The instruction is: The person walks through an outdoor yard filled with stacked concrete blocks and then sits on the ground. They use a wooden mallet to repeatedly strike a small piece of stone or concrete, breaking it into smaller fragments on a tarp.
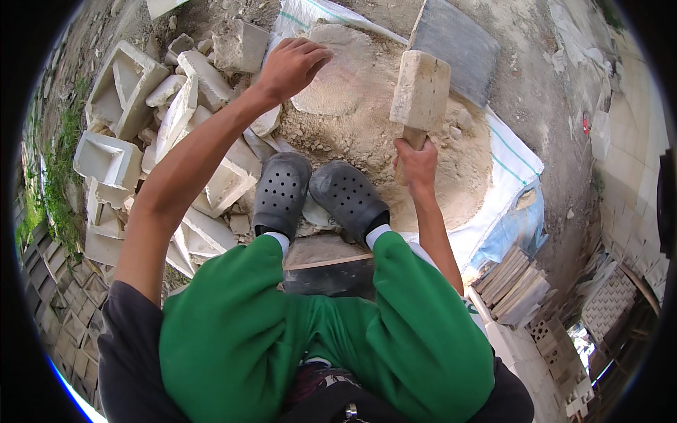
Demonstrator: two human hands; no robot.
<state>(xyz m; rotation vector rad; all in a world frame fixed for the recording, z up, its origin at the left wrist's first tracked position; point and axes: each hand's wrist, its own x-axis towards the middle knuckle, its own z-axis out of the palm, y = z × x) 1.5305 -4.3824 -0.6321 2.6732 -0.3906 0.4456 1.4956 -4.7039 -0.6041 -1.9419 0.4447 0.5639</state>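
My right hand (417, 161) grips the short handle of a wooden mallet (421, 88), whose pale block head points up and away from me. The mallet head hangs over a heap of crumbled, sandy rubble (367, 134). To the left, my left hand (293, 67) is raised with its fingers loosely curled in. Nothing shows between those fingers, though their undersides are hidden. Below and beside it lies a flat, dusty pale slab (338, 81) amid the crumbs.
Broken whitish box-shaped pieces (127, 88) pile up on the left. A white woven sack (511, 151) lies under the rubble, with a dark grey board (455, 49) at its far edge. Grey clogs (282, 194) are on my feet. Stacked thin slabs (511, 285) stand at right.
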